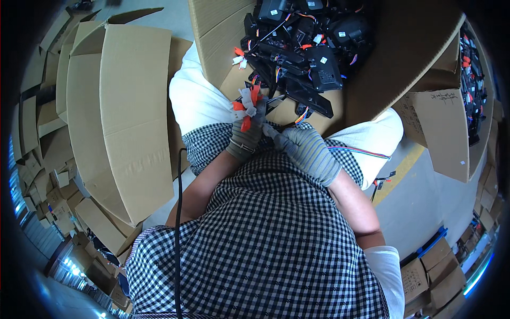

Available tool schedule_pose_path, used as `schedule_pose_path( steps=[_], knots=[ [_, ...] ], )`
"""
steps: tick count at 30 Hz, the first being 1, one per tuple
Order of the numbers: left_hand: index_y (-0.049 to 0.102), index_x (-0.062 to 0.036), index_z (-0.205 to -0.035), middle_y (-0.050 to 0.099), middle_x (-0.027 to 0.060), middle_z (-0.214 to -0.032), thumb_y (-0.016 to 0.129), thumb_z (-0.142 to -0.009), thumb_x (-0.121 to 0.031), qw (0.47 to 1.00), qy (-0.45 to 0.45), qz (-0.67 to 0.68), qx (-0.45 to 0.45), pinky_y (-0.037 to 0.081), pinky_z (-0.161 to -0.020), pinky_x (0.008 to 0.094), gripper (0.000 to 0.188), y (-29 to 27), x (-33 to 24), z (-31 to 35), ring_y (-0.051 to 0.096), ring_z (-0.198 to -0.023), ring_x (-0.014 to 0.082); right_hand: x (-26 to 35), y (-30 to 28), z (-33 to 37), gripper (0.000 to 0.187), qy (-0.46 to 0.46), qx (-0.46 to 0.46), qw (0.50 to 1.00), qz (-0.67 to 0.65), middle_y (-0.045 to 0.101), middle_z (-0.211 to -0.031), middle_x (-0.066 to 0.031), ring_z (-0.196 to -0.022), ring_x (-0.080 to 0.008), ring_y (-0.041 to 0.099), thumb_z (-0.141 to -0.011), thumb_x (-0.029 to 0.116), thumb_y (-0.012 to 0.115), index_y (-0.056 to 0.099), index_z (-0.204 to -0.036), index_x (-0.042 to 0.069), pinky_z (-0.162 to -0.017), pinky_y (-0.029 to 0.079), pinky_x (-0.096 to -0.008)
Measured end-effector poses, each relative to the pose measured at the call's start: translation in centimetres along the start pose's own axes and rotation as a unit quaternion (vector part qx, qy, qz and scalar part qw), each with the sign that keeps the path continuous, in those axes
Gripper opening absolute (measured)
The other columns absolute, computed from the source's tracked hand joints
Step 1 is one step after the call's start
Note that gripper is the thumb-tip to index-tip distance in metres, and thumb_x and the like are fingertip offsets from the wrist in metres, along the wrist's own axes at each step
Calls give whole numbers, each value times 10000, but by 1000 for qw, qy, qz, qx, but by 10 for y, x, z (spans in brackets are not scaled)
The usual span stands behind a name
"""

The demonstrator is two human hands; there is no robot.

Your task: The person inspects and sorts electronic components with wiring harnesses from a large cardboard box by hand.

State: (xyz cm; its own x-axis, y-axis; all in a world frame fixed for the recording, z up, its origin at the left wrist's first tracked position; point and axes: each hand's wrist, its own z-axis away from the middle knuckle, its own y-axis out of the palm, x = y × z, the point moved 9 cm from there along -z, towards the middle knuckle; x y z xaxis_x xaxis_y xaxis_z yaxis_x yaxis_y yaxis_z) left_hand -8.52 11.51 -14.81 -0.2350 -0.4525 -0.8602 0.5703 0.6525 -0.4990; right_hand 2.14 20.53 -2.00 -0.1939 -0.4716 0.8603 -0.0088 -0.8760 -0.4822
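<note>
My left hand [245, 137], in a grey glove, is closed around a cluster of red and white plug connectors [247, 107] that stick up past its fingers. Close beside it, my right hand [308, 151] wears a striped glove, with its fingers pinched together near the left fingertips. What the right fingers hold, if anything, is hidden. Several thin coloured wires [358, 152] run out to the right from near my right wrist across my lap. Just beyond both hands, black plastic housings [324, 69] with coloured wires lie heaped in an open cardboard box [220, 37].
A tall open carton [135, 117] stands at my left. At the right, another carton [438, 125] holds more dark parts with red pieces. A small dark part [383, 181] lies on the floor by my right knee. A black cable [179, 239] hangs down my left side.
</note>
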Motion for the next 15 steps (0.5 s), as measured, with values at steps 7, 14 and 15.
schedule_pose_path(
  steps=[7,14,15],
  knots=[
    [544,-65,-1035,517,32,-894,516,-876,-127,972,82,-213,-65,448,-603,246,173,-13,-24,3,539,-699,147,-27,15,11,261,174,5,942,-286,511,-546,-22,-482,-122,488,-909,208,504,650,-785,30,-458,383,-255],
    [525,-39,-1032,516,61,-900,608,-770,-59,997,13,-68,-24,500,-685,205,275,-15,-9,6,538,-765,139,-67,43,15,218,230,63,792,-563,553,-622,19,-537,-36,486,-902,163,530,655,-850,-8,-466,352,-177],
    [525,-39,-1032,516,61,-900,608,-770,-59,997,17,-66,-23,500,-685,205,275,-11,-10,4,538,-765,139,-64,46,17,207,183,86,827,-525,600,-726,-20,-563,-57,520,-887,156,526,645,-864,-11,-494,384,-175]
  ],
)
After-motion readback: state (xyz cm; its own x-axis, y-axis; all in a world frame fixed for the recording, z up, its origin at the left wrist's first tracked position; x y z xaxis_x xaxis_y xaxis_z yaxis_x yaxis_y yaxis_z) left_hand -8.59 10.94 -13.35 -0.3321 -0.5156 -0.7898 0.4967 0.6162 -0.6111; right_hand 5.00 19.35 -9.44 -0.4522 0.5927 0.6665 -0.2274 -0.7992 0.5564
